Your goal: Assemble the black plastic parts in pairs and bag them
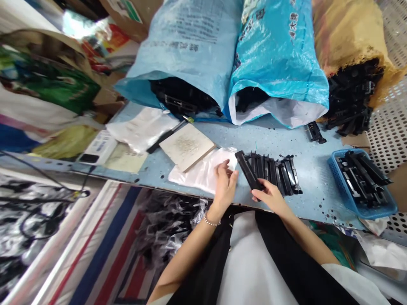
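Two bare hands are sorting at a pale blue speckled workbench (318, 199)

The left hand (224, 188) is curling almost closed, its fingertips (226, 166) pinching the edge of a translucent white plastic bag (200, 176), which is lying flat on the bench. The right hand (270, 198) is partly open, gripping the lower end of a long black moulded plastic part (249, 169) that is tilting up just beside the bag (its far end is crossing over the neighbouring pieces). A row of black moulded plastic parts (273, 173) is lying beside it, a blue plastic basket (365, 214) is holding more to the right, and bright blue woven sacks (276, 51) are spilling others behind.
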`<state>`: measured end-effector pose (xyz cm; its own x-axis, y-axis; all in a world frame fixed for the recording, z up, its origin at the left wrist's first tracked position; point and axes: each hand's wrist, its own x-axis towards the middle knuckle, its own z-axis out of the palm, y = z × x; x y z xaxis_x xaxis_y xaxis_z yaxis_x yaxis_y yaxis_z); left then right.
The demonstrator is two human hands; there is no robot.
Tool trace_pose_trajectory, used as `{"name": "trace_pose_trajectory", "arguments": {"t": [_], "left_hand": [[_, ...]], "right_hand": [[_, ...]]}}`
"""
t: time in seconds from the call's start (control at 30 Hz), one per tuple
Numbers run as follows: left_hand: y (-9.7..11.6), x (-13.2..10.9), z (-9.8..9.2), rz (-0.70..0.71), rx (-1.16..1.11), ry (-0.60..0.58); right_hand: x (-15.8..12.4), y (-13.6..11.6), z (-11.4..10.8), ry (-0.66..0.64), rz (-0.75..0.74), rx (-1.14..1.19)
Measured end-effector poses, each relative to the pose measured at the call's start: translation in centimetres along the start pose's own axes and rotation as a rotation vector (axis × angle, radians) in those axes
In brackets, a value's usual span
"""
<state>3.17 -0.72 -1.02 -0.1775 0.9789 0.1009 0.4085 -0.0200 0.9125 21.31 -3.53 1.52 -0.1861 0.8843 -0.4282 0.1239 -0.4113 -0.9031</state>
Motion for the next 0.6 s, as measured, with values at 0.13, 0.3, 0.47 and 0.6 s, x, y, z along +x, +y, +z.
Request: {"name": "trace_pose_trajectory", "arguments": {"t": [0.13,0.3,0.47,0.6], "left_hand": [[-3.3,1.6,-4.2,0.17,0.504,-0.106],[-4.4,4.3,-6.8,0.014,0.211,-0.326],[-3.8,5.3,-7.8,-0.251,-0.034,-0.315],[-3.3,5.3,-7.8,-0.255,-0.081,-0.326]], "right_hand": [[0.8,-0.2,0.1,-0.001,-0.005,0.295],[1.8,-1.3,1.8,-0.041,0.035,0.462],[4.0,-2.5,3.5,-0.106,0.016,0.597],[5.6,-3.9,4.7,-0.15,-0.022,0.692]]}}
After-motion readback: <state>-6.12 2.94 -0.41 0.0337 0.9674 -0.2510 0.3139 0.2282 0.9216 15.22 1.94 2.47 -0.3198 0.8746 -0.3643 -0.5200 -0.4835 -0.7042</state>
